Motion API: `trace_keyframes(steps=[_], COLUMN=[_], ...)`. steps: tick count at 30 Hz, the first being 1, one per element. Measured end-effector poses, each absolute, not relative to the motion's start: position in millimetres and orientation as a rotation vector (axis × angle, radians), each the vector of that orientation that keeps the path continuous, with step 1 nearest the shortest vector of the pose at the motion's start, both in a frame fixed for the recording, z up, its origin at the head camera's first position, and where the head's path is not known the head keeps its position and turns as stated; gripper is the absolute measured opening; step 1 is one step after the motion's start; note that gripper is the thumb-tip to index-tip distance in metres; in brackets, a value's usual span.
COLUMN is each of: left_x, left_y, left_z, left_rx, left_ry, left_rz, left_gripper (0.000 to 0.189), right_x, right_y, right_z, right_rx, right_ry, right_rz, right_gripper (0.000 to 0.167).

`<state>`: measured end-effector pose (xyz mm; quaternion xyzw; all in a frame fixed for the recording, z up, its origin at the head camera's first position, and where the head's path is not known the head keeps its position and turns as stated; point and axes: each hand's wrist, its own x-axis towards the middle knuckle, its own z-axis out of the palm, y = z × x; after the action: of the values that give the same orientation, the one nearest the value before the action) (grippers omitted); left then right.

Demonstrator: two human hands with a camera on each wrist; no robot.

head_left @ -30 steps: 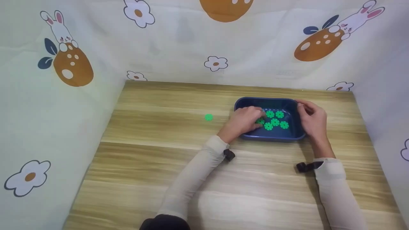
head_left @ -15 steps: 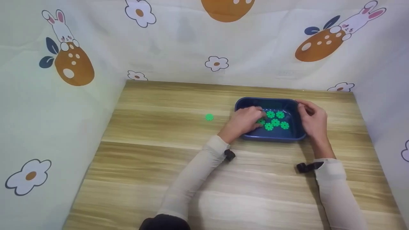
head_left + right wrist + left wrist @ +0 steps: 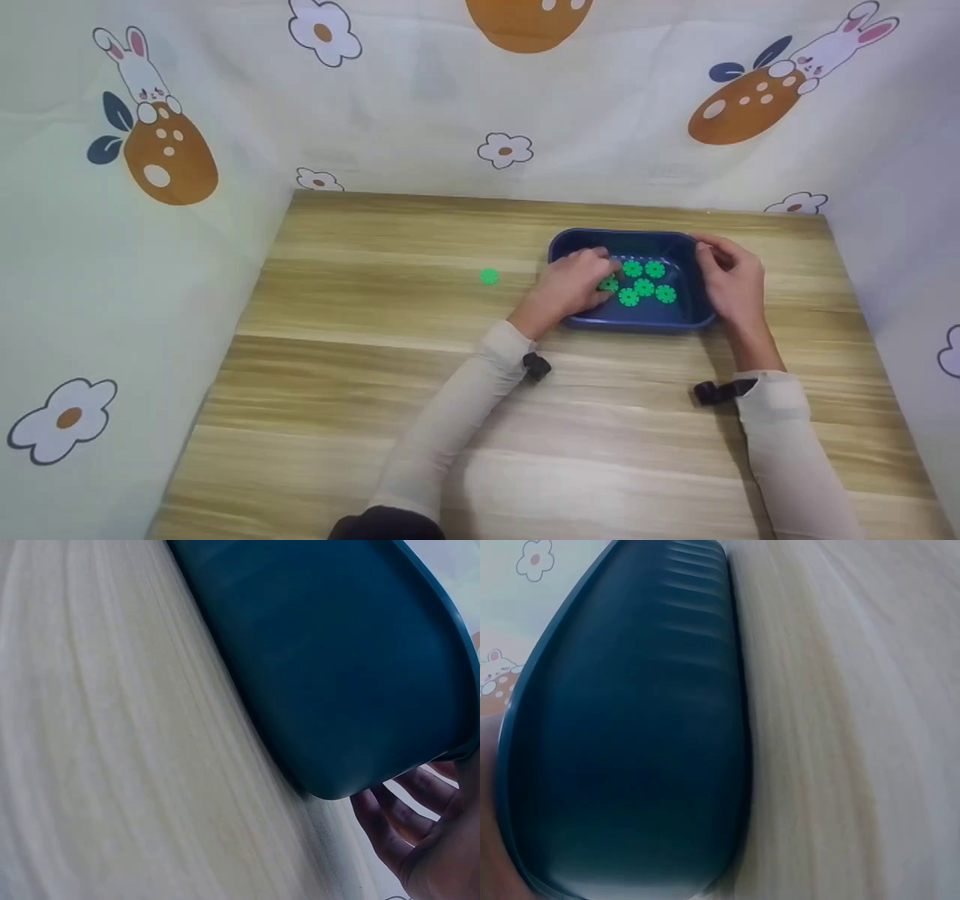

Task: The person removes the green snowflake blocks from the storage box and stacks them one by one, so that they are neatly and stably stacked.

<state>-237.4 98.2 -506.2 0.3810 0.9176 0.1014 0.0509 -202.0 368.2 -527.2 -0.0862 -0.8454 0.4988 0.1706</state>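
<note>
A dark blue rectangular tray [image 3: 637, 325] stands on the wooden table, with several green notched plastic discs [image 3: 643, 287] lying in it. My left hand [image 3: 570, 285] reaches over the tray's left side. Its thumb and forefinger are apart, and one green disc [image 3: 608, 283] shows in the gap between them; whether they touch it is hard to tell. At the right end, my right hand [image 3: 735, 281] holds the tray by its rim, thumb on the near side. In the right wrist view, fingers [image 3: 382, 829] lie against the tray's outer wall [image 3: 337, 675].
One more green disc [image 3: 489, 277] lies on the table [image 3: 360, 300] left of the tray. Patterned cloth [image 3: 420, 105] walls in the table at the back and both sides. The left wrist view is mostly filled by the tray's outer wall [image 3: 637, 727].
Both hands keep nearly the same place at the tray. The whole head view has shifted slightly; the discs lie as before.
</note>
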Motion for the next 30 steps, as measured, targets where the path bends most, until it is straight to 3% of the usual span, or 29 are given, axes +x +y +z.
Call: trace_keyframes(steps=[17,30], left_x=[-239.7,-242.7], left_y=[86.3,77.6], left_z=[-507.6,-507.2], left_rx=[1.331,1.332], left_ry=[2.764,2.493], left_rz=[0.903,1.477], left_gripper=[0.027,0.036], right_x=[-204.4,-201.4], right_y=[368.7,367.6], right_z=[-528.4,-522.9], right_rx=[-0.271,-0.233], right_ry=[-2.413,-2.454], right_rz=[1.410,1.318], right_gripper=[0.029,0.027])
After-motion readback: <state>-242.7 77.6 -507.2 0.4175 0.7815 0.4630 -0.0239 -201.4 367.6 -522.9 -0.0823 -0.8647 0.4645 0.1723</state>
